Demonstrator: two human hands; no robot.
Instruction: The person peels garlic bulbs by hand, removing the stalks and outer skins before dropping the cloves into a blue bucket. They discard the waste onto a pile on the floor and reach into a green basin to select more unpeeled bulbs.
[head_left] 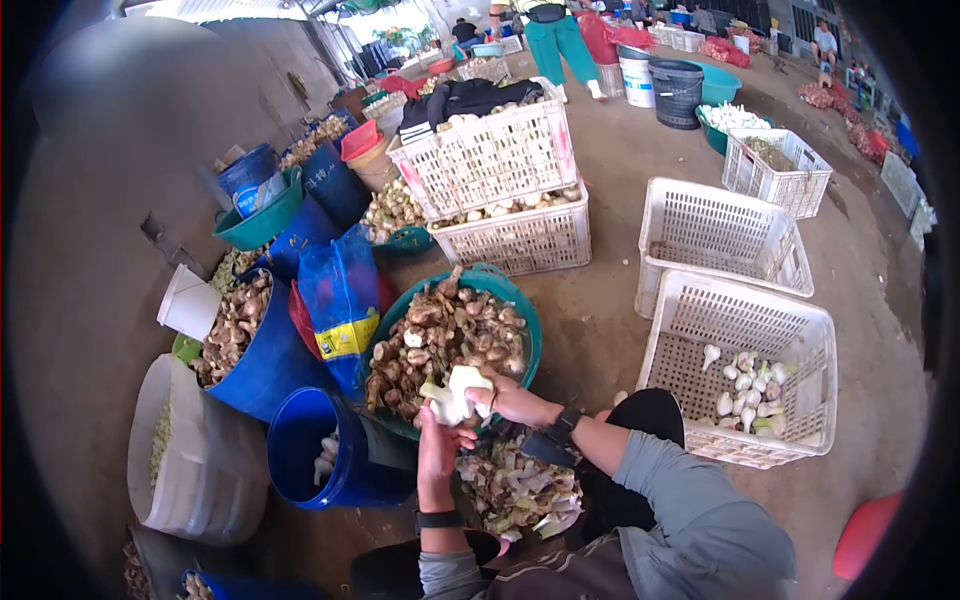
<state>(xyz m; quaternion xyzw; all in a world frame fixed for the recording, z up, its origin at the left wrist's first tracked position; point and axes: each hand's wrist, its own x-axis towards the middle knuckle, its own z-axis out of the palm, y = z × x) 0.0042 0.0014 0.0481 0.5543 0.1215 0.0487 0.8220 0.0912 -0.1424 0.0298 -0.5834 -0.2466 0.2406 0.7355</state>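
Note:
Over the near rim of a green basin [533, 330], both my hands hold a white peeled garlic bulb [460, 393] with a pale green stem stub. My right hand [512, 400] grips it from the right, fingers curled round its side. From below and left, my left hand [438, 450] has its fingers closed at the stem end. Brown unpeeled bulbs [420, 335] heap up in the basin, with some water at its right side. Below my hands lies a pile of peelings [522, 483] between my knees.
To my right, a white crate [820, 375] holds several white bulbs; another crate [655, 225] stands behind it. Left are a blue bucket [283, 445] with pale bulbs inside and a blue barrel [250, 370] of brown ones. Stacked full crates [490, 160] stand ahead. A person [560, 50] stands beyond.

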